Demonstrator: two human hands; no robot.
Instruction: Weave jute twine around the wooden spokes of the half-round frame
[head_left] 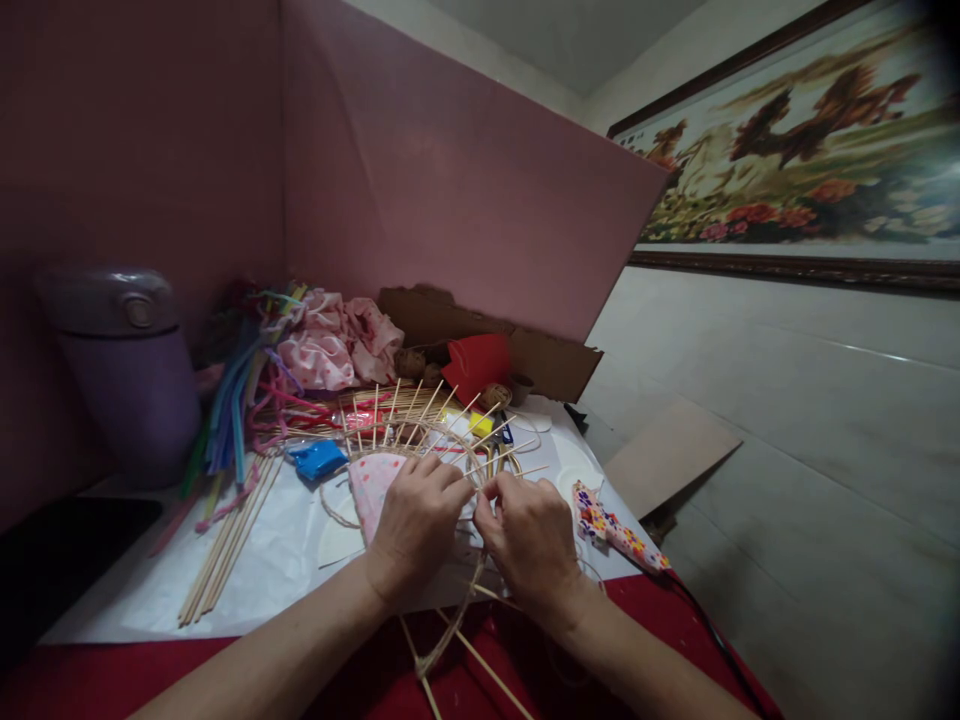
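Radiating wooden sticks [431, 403] are joined by rings of tan twine [450, 640] in a round, fan-like frame in front of me. My left hand [421, 512] is closed over the frame's sticks, palm down. Close beside it, my right hand [527, 530] pinches at the frame's right edge, where the twine runs; its fingertips are partly hidden. A pink spotted piece of fabric [373, 490] lies against the left hand. Below the hands, part of the twine ring and more sticks hang over the red cloth.
Loose sticks [229, 540], a blue packet [317, 459] and colourful pipe cleaners [240, 400] lie left, near a purple tumbler [127, 370]. Pink ruffled fabric [330, 345], a red sheet [477, 368] and scissors [499, 455] are behind. A flower-patterned glue gun [619, 530] with a cord rests right.
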